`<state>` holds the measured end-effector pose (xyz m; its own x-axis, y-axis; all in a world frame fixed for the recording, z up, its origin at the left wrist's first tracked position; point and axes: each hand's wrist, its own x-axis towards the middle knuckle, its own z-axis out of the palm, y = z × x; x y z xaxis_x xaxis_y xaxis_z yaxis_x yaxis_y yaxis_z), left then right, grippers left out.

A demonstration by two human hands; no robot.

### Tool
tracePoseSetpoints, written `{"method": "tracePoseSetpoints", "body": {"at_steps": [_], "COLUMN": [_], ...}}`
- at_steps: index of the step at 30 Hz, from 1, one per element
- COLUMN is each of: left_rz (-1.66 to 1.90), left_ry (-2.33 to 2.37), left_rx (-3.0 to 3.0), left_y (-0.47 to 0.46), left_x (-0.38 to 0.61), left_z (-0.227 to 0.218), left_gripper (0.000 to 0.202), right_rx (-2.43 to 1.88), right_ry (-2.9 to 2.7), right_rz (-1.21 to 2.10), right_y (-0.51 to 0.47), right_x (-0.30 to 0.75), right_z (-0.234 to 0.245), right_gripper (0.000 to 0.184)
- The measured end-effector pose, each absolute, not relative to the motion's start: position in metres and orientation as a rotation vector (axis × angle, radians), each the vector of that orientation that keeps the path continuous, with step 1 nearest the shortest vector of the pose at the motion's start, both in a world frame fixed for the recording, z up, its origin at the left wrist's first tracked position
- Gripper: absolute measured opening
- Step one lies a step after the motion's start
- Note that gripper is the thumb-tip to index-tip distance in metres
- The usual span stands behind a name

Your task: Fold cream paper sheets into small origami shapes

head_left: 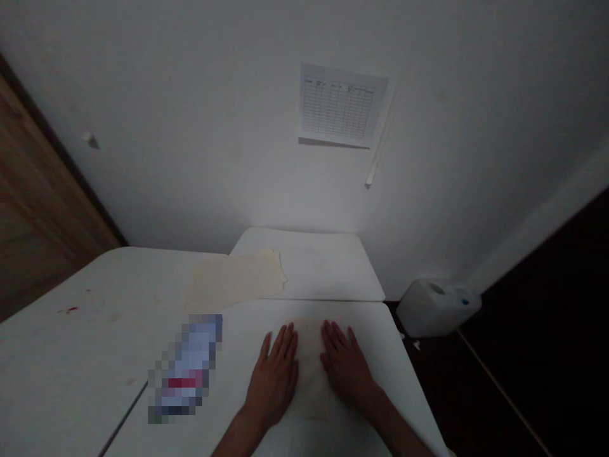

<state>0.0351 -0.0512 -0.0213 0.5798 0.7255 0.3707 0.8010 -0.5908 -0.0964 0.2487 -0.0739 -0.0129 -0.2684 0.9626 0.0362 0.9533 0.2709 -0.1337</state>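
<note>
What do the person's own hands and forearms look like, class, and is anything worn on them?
The left hand and right hand are bare, with slim fingers and no gloves, rings or watch to be seen. The left forearm and right forearm show no sleeve within the picture. The light is too dim to make out fine markings.
</note>
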Motion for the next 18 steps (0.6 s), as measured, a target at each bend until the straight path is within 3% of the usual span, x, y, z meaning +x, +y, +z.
{"method": "tracePoseSetpoints", "body": {"at_steps": [8, 18], "left_rz": [-0.447, -0.441], "left_ry": [-0.964, -1.145], "left_rx": [-2.787, -2.645], "left_y": [-0.082, -0.099], "left_x": [0.039, 0.016], "left_z": [-0.007, -0.021], "left_gripper": [0.055, 0.053], "right_rx": [-1.832, -1.994], "right_ry": [-2.416, -2.198], "right_rz": [0.107, -0.032], "right_y": [-0.073, -0.083], "right_x": [0.249, 0.242], "right_z": [-0.016, -0.006], "right_gripper": [0.055, 0.056]}}
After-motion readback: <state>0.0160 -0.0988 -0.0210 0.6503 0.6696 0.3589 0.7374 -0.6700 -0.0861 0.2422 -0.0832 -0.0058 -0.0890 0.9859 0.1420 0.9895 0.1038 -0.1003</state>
